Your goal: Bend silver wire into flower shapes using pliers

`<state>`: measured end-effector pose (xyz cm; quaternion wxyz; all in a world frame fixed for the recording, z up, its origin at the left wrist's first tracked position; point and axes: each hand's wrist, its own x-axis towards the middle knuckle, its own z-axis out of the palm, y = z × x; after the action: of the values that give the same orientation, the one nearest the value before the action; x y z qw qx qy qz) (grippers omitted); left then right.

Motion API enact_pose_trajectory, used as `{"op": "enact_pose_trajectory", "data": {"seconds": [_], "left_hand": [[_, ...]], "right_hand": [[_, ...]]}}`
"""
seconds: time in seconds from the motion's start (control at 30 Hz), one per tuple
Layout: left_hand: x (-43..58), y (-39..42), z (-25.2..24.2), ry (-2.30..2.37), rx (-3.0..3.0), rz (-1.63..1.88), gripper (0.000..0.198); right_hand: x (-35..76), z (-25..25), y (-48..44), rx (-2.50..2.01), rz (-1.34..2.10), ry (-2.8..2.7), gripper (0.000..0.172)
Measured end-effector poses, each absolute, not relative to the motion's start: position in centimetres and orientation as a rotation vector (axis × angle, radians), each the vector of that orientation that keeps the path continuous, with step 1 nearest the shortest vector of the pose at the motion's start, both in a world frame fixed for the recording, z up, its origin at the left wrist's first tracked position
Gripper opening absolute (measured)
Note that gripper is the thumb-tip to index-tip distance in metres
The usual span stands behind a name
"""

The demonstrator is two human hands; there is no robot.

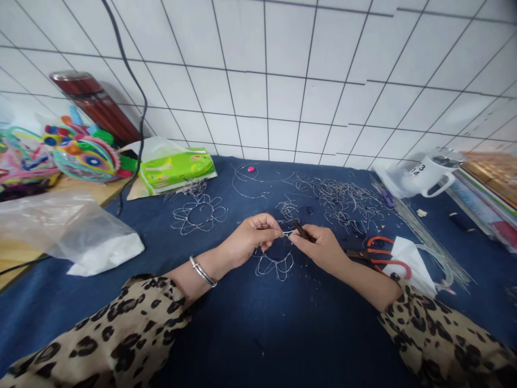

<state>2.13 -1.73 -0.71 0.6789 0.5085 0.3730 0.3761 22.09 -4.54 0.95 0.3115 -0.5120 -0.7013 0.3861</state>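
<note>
In the middle of the dark blue cloth, my left hand (pixel 258 237) pinches a looped wire flower frame (pixel 274 265), whose petal loops hang below my fingers. My right hand (pixel 321 245) is closed around a dark-handled tool, seemingly pliers (pixel 304 231), its tip at the wire beside my left fingertips. Its jaws are too small to make out. To the left, a second wire flower (pixel 201 214), a ring with petal loops, lies flat. A heap of tangled wire pieces (pixel 347 199) spreads beyond my right hand.
Orange-handled scissors (pixel 390 258) and long straight wires (pixel 432 237) lie right, near a white mug (pixel 434 172). At left are a green tissue pack (pixel 177 170), a plastic bag (pixel 68 221), a red thermos (pixel 95 105) and a hanging black cable (pixel 131 70). A tiled wall stands behind.
</note>
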Motion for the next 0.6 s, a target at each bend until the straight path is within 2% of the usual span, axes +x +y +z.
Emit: {"op": "enact_pose_trajectory", "data": {"seconds": [0.6], "left_hand": [[2.27,-1.86,-0.38,0.802,1.117,0.842,0.018]], "right_hand": [[21.97,1.09,-4.33,-1.373,1.091,-1.834,0.022]]}}
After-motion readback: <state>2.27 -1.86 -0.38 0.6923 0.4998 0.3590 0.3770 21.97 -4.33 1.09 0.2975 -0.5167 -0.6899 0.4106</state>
